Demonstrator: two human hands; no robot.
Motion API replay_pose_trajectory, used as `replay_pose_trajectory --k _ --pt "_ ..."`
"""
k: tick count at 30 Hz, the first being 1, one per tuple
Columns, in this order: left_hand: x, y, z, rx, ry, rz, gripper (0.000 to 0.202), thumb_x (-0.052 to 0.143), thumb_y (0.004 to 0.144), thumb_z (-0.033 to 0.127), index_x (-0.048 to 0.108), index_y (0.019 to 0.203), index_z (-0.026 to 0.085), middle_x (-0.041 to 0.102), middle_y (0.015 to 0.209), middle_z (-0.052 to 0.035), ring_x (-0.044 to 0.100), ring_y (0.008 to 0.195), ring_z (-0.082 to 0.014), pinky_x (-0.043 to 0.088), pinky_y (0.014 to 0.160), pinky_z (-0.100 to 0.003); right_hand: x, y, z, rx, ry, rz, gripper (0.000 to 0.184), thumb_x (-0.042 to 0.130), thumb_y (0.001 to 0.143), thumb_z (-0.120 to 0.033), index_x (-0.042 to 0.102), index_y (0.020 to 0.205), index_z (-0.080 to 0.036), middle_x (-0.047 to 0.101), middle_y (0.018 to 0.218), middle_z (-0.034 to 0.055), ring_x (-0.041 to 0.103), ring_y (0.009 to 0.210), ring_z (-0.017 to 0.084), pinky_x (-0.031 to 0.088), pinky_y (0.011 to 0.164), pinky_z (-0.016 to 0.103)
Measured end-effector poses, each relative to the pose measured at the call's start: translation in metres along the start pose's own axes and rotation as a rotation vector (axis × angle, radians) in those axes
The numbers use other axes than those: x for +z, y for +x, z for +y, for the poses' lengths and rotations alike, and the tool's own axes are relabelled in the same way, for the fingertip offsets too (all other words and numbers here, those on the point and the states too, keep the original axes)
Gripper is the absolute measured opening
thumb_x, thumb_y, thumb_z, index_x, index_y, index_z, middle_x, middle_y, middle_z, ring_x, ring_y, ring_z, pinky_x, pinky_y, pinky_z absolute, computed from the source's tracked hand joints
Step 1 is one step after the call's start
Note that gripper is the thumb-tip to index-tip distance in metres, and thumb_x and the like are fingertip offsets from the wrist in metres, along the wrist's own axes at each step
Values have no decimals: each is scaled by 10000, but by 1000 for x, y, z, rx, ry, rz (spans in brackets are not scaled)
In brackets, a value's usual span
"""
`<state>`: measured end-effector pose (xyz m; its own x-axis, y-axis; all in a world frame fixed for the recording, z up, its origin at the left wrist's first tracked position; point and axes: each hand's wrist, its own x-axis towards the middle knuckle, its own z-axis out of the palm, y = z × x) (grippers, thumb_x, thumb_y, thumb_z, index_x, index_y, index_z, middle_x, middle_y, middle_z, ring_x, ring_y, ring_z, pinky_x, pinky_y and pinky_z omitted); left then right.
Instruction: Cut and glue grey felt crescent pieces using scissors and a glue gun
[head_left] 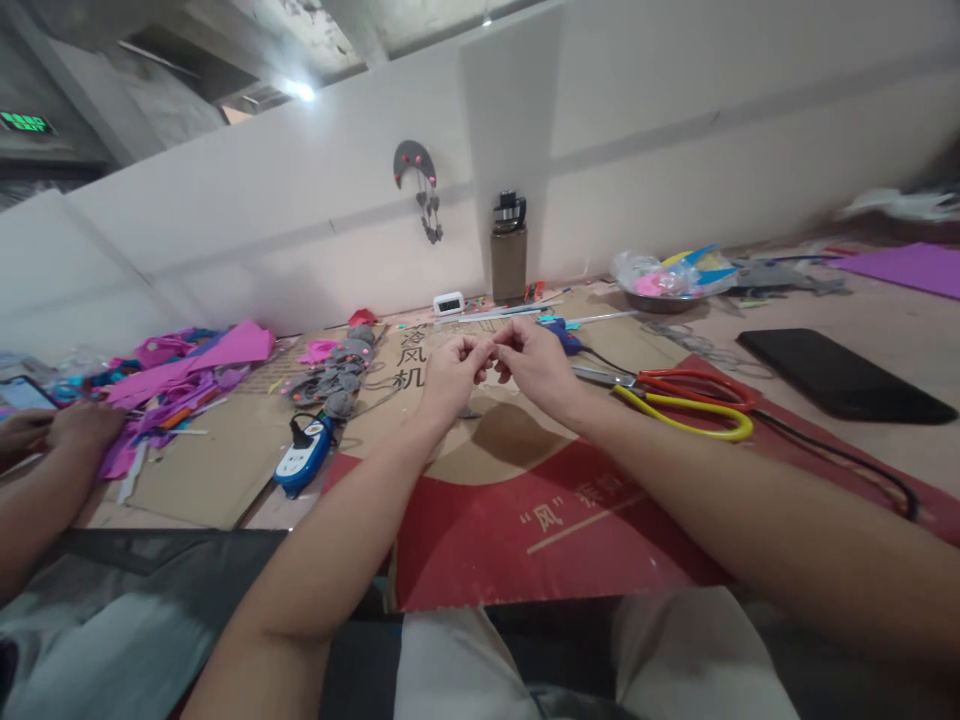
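Observation:
My left hand (460,372) and my right hand (531,362) meet fingertip to fingertip above the cardboard sheet (465,455). The fingers of both are pinched together, and whatever lies between them is too small or hidden to make out. A small grey piece (469,412) shows just under my left hand. Close behind my right hand lies a blue glue gun (561,335), partly covered by it. Scissors (675,392) with one red and one yellow handle rest beside my right wrist, blades toward the hand.
Left are a blue-and-white power strip (304,457), grey felt pieces (334,372), pink felt scraps (202,362) and a co-worker's hands (82,430). A bottle (509,255) stands at the wall. To the right lie a black phone (844,375), a bowl of bagged pieces (667,292) and a black cable (832,452).

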<state>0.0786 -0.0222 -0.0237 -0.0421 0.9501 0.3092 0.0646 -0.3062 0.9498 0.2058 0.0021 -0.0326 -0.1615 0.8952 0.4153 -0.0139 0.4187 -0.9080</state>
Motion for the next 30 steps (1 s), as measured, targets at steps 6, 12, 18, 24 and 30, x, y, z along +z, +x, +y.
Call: replay_pose_trajectory --k 6,12,18,24,30 --pt "2 -1 8 -52 -408 -30 267 686 777 313 518 645 153 469 539 50 403 449 -42 348 465 -180 6 2 -3 97 461 -95 330 764 657 -391 503 708 -196 549 574 -61 513 483 76 454 461 212" --pt "-3 0 16 -138 -517 35 197 700 764 272 576 710 129 587 633 8 480 495 -33 388 500 -152 -3 9 -7 287 614 -190 344 821 595 -375 564 659 -154 568 613 -39 456 491 43 439 474 189" --pt "-1 2 10 -86 -321 28 195 724 722 300 623 737 133 581 658 17 470 525 -42 388 532 -180 -2 8 -6 270 633 -195 325 771 666 -410 568 736 -166 568 660 -42 484 530 50 451 510 190" --pt "-4 3 3 -33 -191 5 261 739 679 378 632 751 152 579 641 21 478 546 -67 392 566 -216 3 9 2 198 514 -175 352 728 675 -466 528 750 -186 527 604 -67 478 501 54 449 504 195" --pt "-11 2 6 22 208 -45 301 728 686 428 596 660 159 568 570 14 493 518 -90 381 546 -232 2 9 7 88 63 -130 40 570 780 -228 560 789 -190 545 584 -56 497 472 73 425 447 183"
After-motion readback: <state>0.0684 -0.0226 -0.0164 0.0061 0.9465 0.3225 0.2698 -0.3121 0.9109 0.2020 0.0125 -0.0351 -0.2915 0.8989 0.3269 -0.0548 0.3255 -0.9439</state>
